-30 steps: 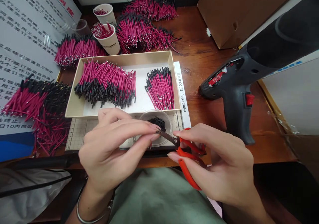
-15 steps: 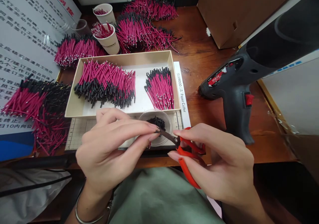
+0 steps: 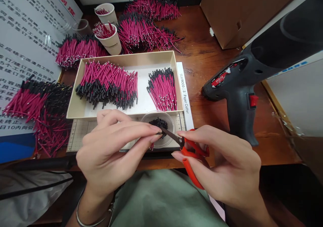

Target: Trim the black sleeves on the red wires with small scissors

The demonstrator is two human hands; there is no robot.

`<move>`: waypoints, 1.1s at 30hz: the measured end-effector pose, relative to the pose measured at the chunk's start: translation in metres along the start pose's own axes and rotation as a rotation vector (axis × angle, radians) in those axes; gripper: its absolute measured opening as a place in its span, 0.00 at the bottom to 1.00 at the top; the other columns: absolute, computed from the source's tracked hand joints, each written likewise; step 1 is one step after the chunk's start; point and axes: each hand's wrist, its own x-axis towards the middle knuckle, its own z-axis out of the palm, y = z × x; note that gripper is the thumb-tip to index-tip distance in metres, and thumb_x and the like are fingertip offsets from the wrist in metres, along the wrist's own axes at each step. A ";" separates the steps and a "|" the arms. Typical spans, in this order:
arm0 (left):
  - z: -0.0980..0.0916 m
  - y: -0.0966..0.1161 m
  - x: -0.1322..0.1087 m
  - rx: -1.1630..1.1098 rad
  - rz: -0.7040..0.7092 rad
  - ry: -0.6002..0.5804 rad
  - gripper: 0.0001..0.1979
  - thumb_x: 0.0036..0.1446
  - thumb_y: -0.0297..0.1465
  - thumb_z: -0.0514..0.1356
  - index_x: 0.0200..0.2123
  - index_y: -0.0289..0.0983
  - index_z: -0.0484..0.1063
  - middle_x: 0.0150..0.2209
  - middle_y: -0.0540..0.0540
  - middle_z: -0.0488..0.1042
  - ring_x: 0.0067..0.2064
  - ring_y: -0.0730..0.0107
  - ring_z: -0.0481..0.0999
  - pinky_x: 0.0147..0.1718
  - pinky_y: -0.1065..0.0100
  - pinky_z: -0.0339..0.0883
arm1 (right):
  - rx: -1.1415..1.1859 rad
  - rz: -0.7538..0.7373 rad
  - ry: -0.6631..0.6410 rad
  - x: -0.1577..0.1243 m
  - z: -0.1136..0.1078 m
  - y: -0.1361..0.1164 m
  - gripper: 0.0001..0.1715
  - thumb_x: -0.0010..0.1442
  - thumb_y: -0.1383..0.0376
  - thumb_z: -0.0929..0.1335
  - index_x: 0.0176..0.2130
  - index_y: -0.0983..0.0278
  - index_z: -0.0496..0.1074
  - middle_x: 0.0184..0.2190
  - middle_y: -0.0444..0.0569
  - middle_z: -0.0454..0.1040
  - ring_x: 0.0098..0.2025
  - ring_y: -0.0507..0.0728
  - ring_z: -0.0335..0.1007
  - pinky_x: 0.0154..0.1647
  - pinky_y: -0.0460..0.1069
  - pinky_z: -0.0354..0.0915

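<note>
Over a wooden bench [image 3: 195, 35], your two bare hands meet above a clear dish [image 3: 172, 123] of black scraps [image 3: 156, 122]. Your left hand [image 3: 113, 146] pinches a magenta wire [image 3: 151, 147] between thumb and forefinger, its metal-tipped end poking out below the grip; most of its length is hidden, and whether there is more than one strand cannot be told. A bit of black shows right at those fingertips, just beside the point of the scissors [image 3: 181, 141]. Your right hand [image 3: 222, 159] grasps their red handles, thumb below and fingers above; how wide the blades stand is hard to make out. The step in hand looks to be trimming at the black end, judging by the scraps underneath. The next move would seem to call for a firm pinch, the blade tip lined up close to your fingertips without nicking them, and the dish kept underneath. Just beyond the dish, a cream tray [image 3: 148, 59] holds two groups of black-ended wires, a larger one [image 3: 106, 84] to the left and a smaller one [image 3: 163, 89] to the right, while a dark hot-air gun [image 3: 239, 116] with a red trigger lies at the right.
</note>
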 end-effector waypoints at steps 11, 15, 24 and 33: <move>-0.001 -0.001 -0.002 -0.015 0.016 -0.023 0.12 0.73 0.25 0.68 0.44 0.52 0.86 0.34 0.58 0.88 0.33 0.64 0.77 0.38 0.49 0.68 | 0.012 -0.050 -0.010 0.001 -0.001 0.001 0.18 0.62 0.75 0.77 0.48 0.57 0.78 0.33 0.42 0.84 0.27 0.53 0.77 0.23 0.48 0.68; -0.002 0.000 -0.001 -0.008 0.021 -0.038 0.13 0.73 0.25 0.68 0.43 0.52 0.86 0.35 0.58 0.88 0.32 0.64 0.76 0.38 0.48 0.68 | 0.006 -0.038 -0.016 0.002 0.000 0.001 0.18 0.62 0.75 0.77 0.48 0.56 0.78 0.33 0.42 0.85 0.27 0.53 0.77 0.22 0.49 0.67; -0.002 -0.001 -0.001 0.001 0.052 -0.030 0.14 0.73 0.24 0.68 0.44 0.54 0.86 0.35 0.58 0.88 0.32 0.63 0.78 0.38 0.48 0.68 | 0.011 -0.019 -0.016 -0.001 0.000 0.002 0.17 0.64 0.75 0.77 0.48 0.57 0.81 0.30 0.40 0.82 0.25 0.52 0.75 0.25 0.47 0.70; 0.001 0.001 -0.003 -0.019 -0.017 0.012 0.11 0.73 0.27 0.69 0.43 0.52 0.86 0.37 0.58 0.89 0.36 0.62 0.81 0.39 0.48 0.71 | 0.027 -0.019 0.000 0.001 0.000 -0.001 0.18 0.61 0.75 0.77 0.47 0.56 0.80 0.31 0.42 0.83 0.27 0.53 0.77 0.23 0.48 0.68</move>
